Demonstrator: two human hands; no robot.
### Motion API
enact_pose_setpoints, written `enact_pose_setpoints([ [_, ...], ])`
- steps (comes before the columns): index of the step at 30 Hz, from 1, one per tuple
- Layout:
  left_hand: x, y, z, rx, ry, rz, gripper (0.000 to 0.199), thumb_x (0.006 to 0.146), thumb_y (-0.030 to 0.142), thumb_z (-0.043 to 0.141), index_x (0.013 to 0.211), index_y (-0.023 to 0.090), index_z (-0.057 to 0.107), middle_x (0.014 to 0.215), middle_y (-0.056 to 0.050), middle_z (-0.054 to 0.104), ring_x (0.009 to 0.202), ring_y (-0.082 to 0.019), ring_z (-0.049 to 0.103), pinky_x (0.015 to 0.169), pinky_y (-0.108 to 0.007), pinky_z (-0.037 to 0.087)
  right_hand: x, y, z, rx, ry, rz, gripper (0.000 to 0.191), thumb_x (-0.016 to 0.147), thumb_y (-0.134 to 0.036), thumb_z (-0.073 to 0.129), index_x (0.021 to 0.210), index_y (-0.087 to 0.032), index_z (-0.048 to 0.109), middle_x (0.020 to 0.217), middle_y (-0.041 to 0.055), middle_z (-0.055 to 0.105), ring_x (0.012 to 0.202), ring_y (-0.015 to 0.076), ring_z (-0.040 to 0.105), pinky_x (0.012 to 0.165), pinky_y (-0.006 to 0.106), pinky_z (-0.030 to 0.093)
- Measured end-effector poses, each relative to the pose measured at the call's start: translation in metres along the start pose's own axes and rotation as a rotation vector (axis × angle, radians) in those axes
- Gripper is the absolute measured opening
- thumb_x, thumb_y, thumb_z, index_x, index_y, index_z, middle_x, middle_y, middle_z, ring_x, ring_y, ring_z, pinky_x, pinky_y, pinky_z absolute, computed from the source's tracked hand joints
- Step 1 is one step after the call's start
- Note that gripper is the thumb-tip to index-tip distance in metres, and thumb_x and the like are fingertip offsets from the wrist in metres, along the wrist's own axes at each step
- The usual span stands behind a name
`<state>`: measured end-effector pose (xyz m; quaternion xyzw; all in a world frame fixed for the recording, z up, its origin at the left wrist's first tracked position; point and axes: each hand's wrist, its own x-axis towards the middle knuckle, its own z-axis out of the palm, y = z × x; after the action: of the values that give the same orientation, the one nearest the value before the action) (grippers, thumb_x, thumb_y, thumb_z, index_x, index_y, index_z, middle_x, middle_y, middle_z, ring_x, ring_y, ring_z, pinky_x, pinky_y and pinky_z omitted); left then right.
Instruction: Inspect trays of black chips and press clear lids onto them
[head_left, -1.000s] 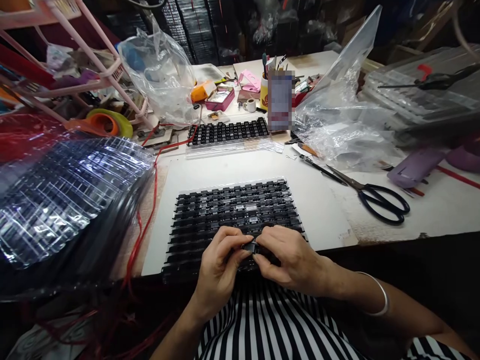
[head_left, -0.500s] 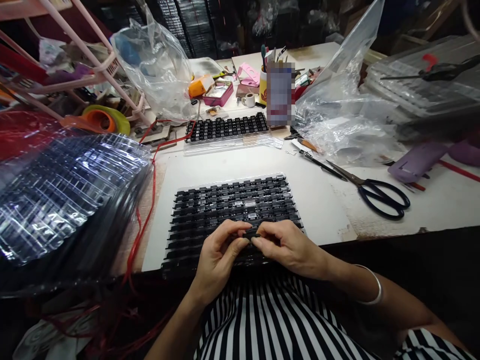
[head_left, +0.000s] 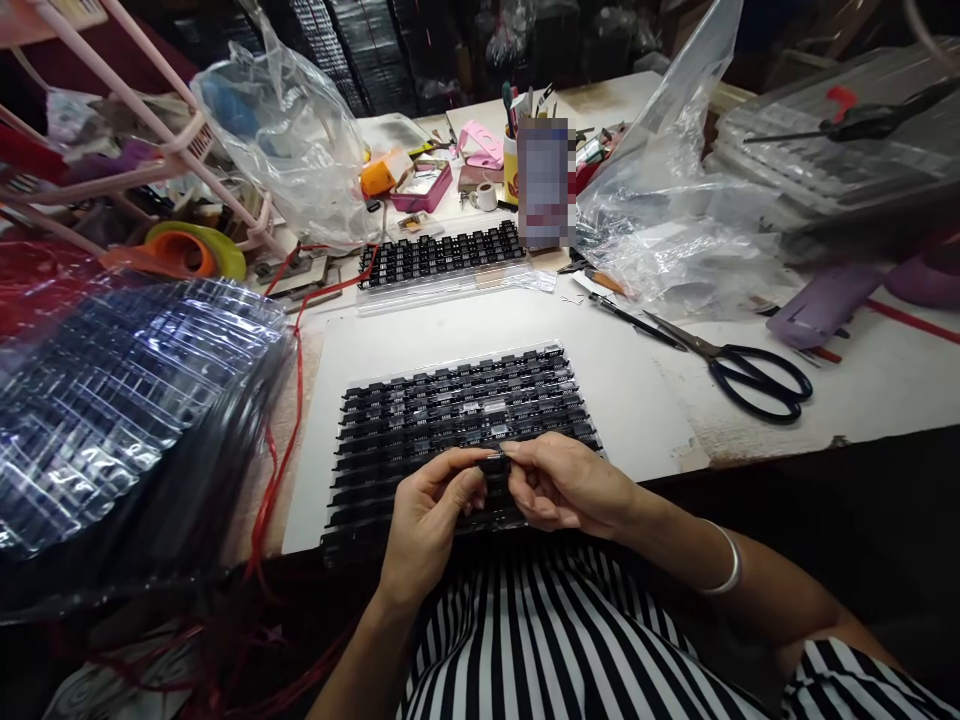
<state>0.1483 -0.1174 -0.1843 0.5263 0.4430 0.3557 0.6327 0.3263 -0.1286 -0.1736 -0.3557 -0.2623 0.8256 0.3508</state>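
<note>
A small black plastic part (head_left: 493, 464) is pinched between my two hands, over the near half of a tray. My left hand (head_left: 433, 510) grips its left end with thumb and forefinger. At its right end are the closed fingertips of my right hand (head_left: 566, 482), its other fingers curled under. Beneath them lies the clear tray (head_left: 559, 348), filled with rows of black parts (head_left: 405, 420) with pale pins. One spot in the middle rows shows bare clear plastic. The exact shape of the held part is too small to make out.
Dark-handled scissors (head_left: 757, 380) and a black pen (head_left: 637, 322) lie right of the tray. A second tray of black parts (head_left: 442, 255) sits behind. Stacked clear trays (head_left: 135, 380) and red string (head_left: 298, 375) are at left. Plastic bags (head_left: 675, 240) lie at back right.
My right hand's fingers have shifted on the black part and now curl more beneath it. The part shows more plainly between my fingertips. The whole view has shifted slightly.
</note>
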Motion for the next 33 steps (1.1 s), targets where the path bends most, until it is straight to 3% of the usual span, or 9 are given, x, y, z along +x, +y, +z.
enact_pose_setpoints([
  [6, 0.001, 0.002, -0.001, 0.017, -0.01, 0.017, 0.019, 0.084, 0.028, 0.061, 0.1, 0.021, 0.07, 0.071, 0.0, 0.061, 0.062, -0.01, 0.051, 0.058, -0.021, 0.043, -0.002, -0.002, 0.002, -0.067, 0.02, -0.012, 0.051, 0.092, -0.041, 0.04, 0.051, -0.013, 0.053, 0.036, -0.0046, 0.041, 0.027, 0.003, 0.028, 0.029, 0.017, 0.016],
  [9, 0.001, 0.002, -0.001, 0.023, -0.029, 0.037, 0.023, 0.083, 0.026, 0.063, 0.104, 0.022, 0.069, 0.081, -0.001, 0.065, 0.068, -0.011, 0.055, 0.062, -0.022, 0.046, -0.005, 0.0, 0.003, -0.307, 0.086, -0.093, 0.05, 0.095, -0.044, 0.034, 0.06, -0.014, 0.054, 0.044, -0.004, 0.045, 0.032, 0.005, 0.033, 0.032, 0.018, 0.024],
  [12, 0.001, 0.005, 0.0, 0.038, -0.051, 0.093, 0.025, 0.083, 0.024, 0.063, 0.108, 0.026, 0.068, 0.096, -0.002, 0.065, 0.079, -0.013, 0.059, 0.071, -0.023, 0.049, -0.006, 0.006, 0.003, -0.858, 0.233, -0.484, 0.043, 0.098, -0.037, 0.031, 0.066, -0.016, 0.052, 0.058, -0.0004, 0.051, 0.048, 0.0097, 0.044, 0.046, 0.023, 0.037],
  [14, 0.001, 0.006, 0.002, 0.09, -0.014, 0.164, 0.027, 0.082, 0.021, 0.064, 0.108, 0.027, 0.068, 0.098, -0.001, 0.064, 0.087, -0.013, 0.059, 0.078, -0.022, 0.049, -0.005, 0.012, 0.002, -1.242, 0.315, -0.794, 0.038, 0.098, -0.027, 0.03, 0.069, -0.017, 0.051, 0.063, 0.0023, 0.052, 0.056, 0.0129, 0.045, 0.055, 0.027, 0.038],
  [17, 0.001, 0.007, 0.003, 0.169, 0.077, 0.27, 0.028, 0.079, 0.016, 0.067, 0.105, 0.026, 0.068, 0.098, -0.001, 0.065, 0.092, -0.013, 0.059, 0.083, -0.023, 0.048, -0.002, 0.019, 0.0, -1.562, 0.356, -1.012, 0.032, 0.097, -0.017, 0.031, 0.077, -0.013, 0.056, 0.065, 0.005, 0.055, 0.058, 0.0154, 0.044, 0.057, 0.03, 0.036],
  [26, -0.001, 0.001, 0.004, 0.132, 0.09, 0.335, 0.016, 0.078, 0.012, 0.067, 0.091, 0.021, 0.069, 0.099, -0.005, 0.067, 0.098, -0.019, 0.061, 0.086, -0.032, 0.051, -0.006, 0.016, 0.002, -1.625, 0.41, -1.101, 0.024, 0.098, -0.021, 0.037, 0.1, -0.008, 0.057, 0.072, 0.0067, 0.062, 0.064, 0.0168, 0.052, 0.06, 0.031, 0.039],
  [33, -0.002, 0.001, 0.002, 0.122, 0.068, 0.305, 0.015, 0.078, 0.014, 0.066, 0.091, 0.021, 0.07, 0.098, -0.005, 0.067, 0.096, -0.018, 0.062, 0.085, -0.03, 0.052, -0.007, 0.017, 0.002, -1.607, 0.388, -1.054, 0.02, 0.096, -0.02, 0.04, 0.097, -0.011, 0.057, 0.072, 0.0061, 0.061, 0.063, 0.0171, 0.052, 0.06, 0.032, 0.04],
])
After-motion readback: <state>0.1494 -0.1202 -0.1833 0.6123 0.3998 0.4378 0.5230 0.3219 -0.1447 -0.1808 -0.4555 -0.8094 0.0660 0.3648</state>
